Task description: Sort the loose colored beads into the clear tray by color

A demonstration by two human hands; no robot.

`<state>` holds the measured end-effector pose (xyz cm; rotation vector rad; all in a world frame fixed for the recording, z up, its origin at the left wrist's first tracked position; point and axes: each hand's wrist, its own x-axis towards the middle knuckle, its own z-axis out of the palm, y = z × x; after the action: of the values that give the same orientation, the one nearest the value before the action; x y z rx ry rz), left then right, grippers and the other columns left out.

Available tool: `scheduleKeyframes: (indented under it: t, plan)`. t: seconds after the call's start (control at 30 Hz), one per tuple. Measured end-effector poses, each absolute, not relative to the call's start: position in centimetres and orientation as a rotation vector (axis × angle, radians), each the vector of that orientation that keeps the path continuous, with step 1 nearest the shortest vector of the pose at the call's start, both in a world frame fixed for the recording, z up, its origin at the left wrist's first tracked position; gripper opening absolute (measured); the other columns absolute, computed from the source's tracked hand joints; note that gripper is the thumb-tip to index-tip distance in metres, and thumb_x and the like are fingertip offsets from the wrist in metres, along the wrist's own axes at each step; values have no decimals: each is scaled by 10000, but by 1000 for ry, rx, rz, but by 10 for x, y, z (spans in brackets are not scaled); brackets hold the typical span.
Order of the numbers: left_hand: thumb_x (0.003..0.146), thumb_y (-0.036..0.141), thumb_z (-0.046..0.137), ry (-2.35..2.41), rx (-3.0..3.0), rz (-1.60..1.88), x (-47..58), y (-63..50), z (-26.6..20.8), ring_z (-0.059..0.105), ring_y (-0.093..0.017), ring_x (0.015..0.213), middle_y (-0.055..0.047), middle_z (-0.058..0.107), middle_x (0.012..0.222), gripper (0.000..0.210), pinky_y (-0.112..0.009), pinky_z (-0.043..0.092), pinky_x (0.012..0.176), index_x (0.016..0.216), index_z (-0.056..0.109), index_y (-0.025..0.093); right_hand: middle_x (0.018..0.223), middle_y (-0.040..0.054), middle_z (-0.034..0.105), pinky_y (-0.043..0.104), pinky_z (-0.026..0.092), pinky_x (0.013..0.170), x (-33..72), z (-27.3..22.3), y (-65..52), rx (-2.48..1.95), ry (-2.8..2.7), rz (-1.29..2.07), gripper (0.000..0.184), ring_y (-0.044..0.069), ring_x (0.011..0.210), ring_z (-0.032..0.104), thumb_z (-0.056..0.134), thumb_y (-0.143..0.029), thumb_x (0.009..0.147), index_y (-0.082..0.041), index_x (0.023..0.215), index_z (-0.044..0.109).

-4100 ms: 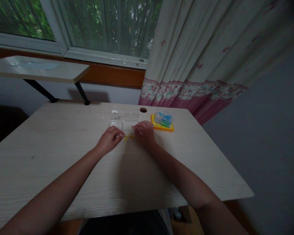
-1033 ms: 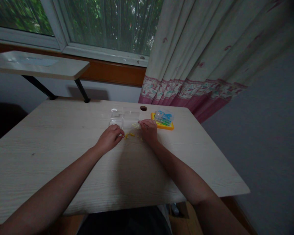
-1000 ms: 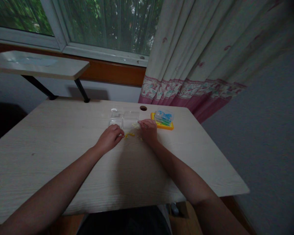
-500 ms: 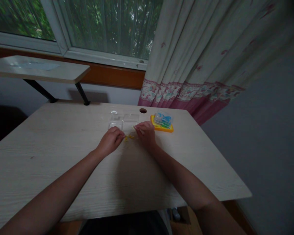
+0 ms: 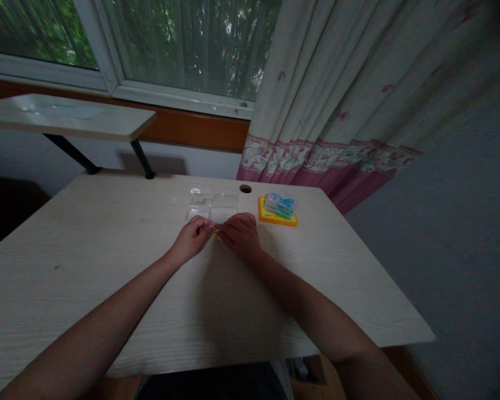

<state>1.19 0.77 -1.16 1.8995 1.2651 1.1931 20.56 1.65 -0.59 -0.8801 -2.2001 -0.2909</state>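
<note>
My left hand (image 5: pixel 192 235) is closed, thumb and fingers pinched at its right side, on something too small to make out. My right hand (image 5: pixel 240 235) reaches over from the right, its fingertips meeting those of the left; whatever they pinch is hidden. Small yellow pieces (image 5: pixel 217 237) lie on the table just beneath the fingertips, partly covered by the right hand. Behind both hands sits a clear plastic tray (image 5: pixel 225 200) with compartments, its near edge partly hidden by the fingers.
Right of my hands, a yellow-orange case (image 5: pixel 278 220) carries a clear box (image 5: pixel 281 202) with blue and green contents. A round cable hole (image 5: pixel 245 189) is near the back edge of the pale wooden table (image 5: pixel 108 244). A raised shelf (image 5: pixel 108 123) stands at the back left.
My right hand has moved left, away from the yellow-orange case, until its fingertips meet my left hand's. It now covers part of the yellow pieces. My left hand has barely moved.
</note>
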Motion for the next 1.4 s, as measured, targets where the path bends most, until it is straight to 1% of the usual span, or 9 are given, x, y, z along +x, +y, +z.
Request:
scheduleKeyframes:
  t: [0.17, 0.43, 0.6, 0.73, 0.83, 0.97, 1.23, 1.33, 1.4]
  plan:
    - [908, 366, 521, 1271, 1906, 1199, 13, 7, -13, 514, -150, 726, -17, 528, 745, 260, -263, 405, 649, 775, 630, 171, 848, 4, 702, 364, 344, 951, 204, -8, 16, -866, -2182, -349, 126, 173, 933, 554, 633, -320, 902, -290, 981, 728]
    - [908, 362, 527, 1264, 1929, 1214, 12, 7, -13, 503, -142, 700, -14, 516, 726, 275, -258, 398, 636, 735, 629, 173, 858, 3, 694, 370, 319, 976, 206, -10, 15, -845, -2250, -415, 127, 177, 960, 544, 602, -283, 920, -291, 988, 709]
    - [927, 362, 499, 1228, 1960, 1196, 11, 6, -14, 520, -148, 724, -22, 532, 734, 291, -262, 412, 653, 779, 661, 172, 884, 14, 706, 368, 326, 954, 209, -12, 22, -938, -2191, -329, 142, 183, 955, 553, 589, -306, 925, -273, 965, 721]
    - [924, 354, 509, 1254, 1950, 1185, 10, 7, -14, 542, -152, 743, -35, 577, 773, 269, -268, 429, 667, 875, 708, 180, 846, 19, 709, 371, 329, 912, 214, -10, 30, -1097, -2104, -224, 163, 187, 911, 564, 580, -314, 927, -248, 913, 728]
    - [929, 354, 499, 1266, 1952, 1167, 9, 8, -15, 555, -159, 767, -43, 598, 795, 279, -276, 438, 685, 933, 726, 191, 860, 19, 712, 366, 328, 868, 216, -7, 34, -1222, -2058, -162, 172, 191, 893, 557, 572, -315, 928, -246, 908, 729]
    - [929, 352, 499, 1260, 1944, 1176, 8, 7, -15, 570, -168, 804, -54, 624, 841, 278, -287, 447, 710, 946, 727, 193, 892, 20, 714, 363, 319, 856, 218, -6, 36, -1337, -2026, -124, 194, 200, 923, 542, 554, -326, 938, -249, 928, 731]
    - [927, 330, 497, 1253, 1952, 1188, 8, 8, -15, 566, -160, 775, -44, 622, 817, 261, -279, 441, 693, 941, 723, 199, 904, 6, 713, 350, 329, 861, 218, -6, 37, -1375, -1990, -103, 217, 194, 923, 540, 526, -333, 955, -255, 966, 728]
    - [915, 315, 512, 1265, 1950, 1176, 7, 9, -17, 544, -145, 731, -34, 593, 796, 240, -265, 431, 662, 943, 719, 196, 904, 9, 714, 346, 330, 862, 218, -6, 37, -1378, -1986, -86, 220, 192, 928, 541, 526, -333, 956, -250, 966, 729]
    - [882, 296, 556, 1276, 1951, 1165, 6, 9, -19, 517, -131, 690, -20, 558, 785, 197, -252, 426, 636, 955, 712, 200, 897, 10, 713, 342, 330, 861, 218, -5, 37, -1376, -1982, -82, 225, 190, 924, 542, 524, -335, 956, -247, 961, 731]
